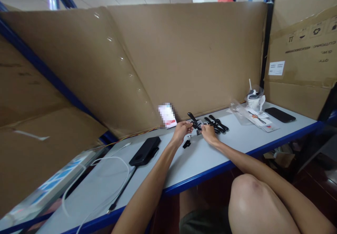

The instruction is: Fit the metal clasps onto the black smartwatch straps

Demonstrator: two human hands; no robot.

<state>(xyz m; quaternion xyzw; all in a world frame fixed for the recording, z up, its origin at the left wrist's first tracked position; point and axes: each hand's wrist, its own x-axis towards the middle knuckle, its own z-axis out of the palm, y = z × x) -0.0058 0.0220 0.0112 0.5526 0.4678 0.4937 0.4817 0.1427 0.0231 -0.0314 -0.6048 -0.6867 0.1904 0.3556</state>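
In the head view, my left hand (182, 131) is closed, its fingertips pinching a black-handled tool (192, 116) whose exact kind I cannot make out. My right hand (209, 134) is closed at the other side of the same tool, near a small greyish part between the hands. Just right of it, several similar black-handled tools (219, 122) lie in a loose pile on the table, partly behind my right hand. A small black piece (186, 144) rests on the tabletop below my left hand, with a tiny shiny bit beside it.
A lit phone (167, 116) leans against the cardboard wall (189, 58). On the left lie a black power bank (145, 151) and white cables (126, 164). Toward the right are printed cards (259, 121), a lidded cup (253, 102) and a dark phone (280, 114). The table's blue edge (195, 182) runs in front.
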